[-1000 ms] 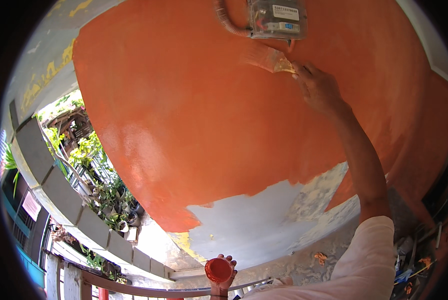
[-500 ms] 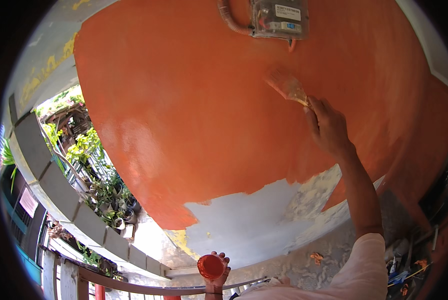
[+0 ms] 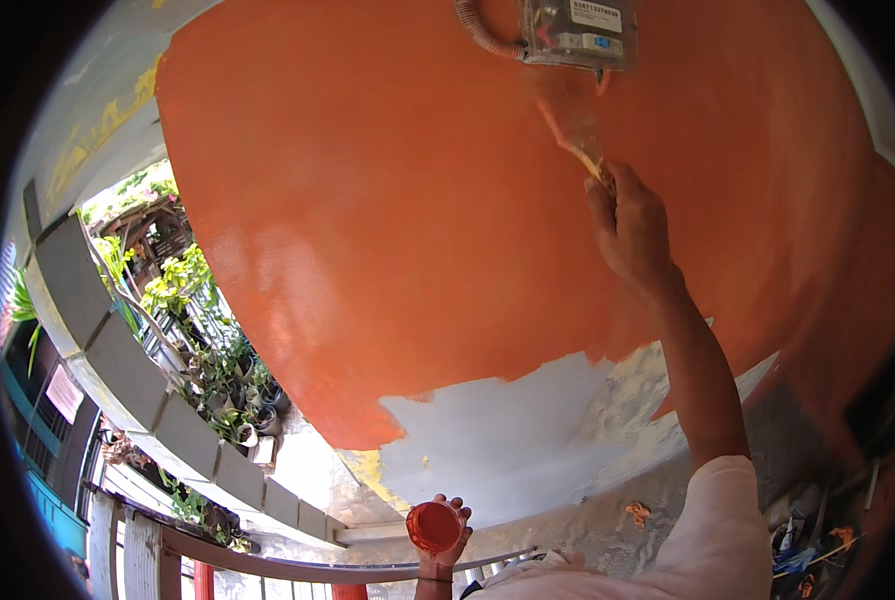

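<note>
My right hand (image 3: 632, 225) is closed round the handle of a paintbrush (image 3: 578, 145), its bristles up against the orange wall (image 3: 398, 220) just below the meter box. Motion smears the bristles a little. Low in the view, my left hand (image 3: 457, 520) grips a small round container of red-orange paint (image 3: 434, 527), its open top facing up. Orange covers most of the wall. Along the lower part runs a bare grey patch (image 3: 508, 430) with a ragged upper edge and some yellowish spots.
A grey meter box (image 3: 580, 32) with a ribbed conduit (image 3: 483, 35) hangs at the top. A curved railing (image 3: 298, 572) passes beneath my left hand. Potted plants (image 3: 233, 400) stand beyond the block ledge (image 3: 183, 440) at left. Assorted clutter (image 3: 813, 540) lies at lower right.
The brush has turned and risen slightly toward the meter box, my right hand moving up with it. The view has shifted a little. My left hand still holds the paint container.
</note>
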A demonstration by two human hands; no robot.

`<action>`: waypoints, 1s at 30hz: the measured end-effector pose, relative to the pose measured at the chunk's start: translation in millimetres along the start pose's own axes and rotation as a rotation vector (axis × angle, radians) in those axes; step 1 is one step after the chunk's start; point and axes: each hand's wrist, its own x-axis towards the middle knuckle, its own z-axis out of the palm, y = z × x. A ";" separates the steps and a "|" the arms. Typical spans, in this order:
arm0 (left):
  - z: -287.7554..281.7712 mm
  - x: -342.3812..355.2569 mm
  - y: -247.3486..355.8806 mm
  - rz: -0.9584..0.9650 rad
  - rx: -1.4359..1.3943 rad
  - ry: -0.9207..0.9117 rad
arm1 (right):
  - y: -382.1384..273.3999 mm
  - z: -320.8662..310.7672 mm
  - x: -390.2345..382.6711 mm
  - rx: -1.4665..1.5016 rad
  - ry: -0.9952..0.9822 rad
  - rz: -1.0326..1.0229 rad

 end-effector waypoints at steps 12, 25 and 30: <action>1.0 -0.8 -3.2 0.029 0.019 0.033 | -25.3 52.0 -279.6 0.243 -0.540 0.272; 41.8 30.6 -4.3 -0.020 0.083 0.205 | -29.2 29.5 -403.2 1.372 -0.487 1.148; 73.1 62.3 -8.5 -0.014 0.113 0.233 | -29.7 42.1 -370.6 0.628 -0.340 0.693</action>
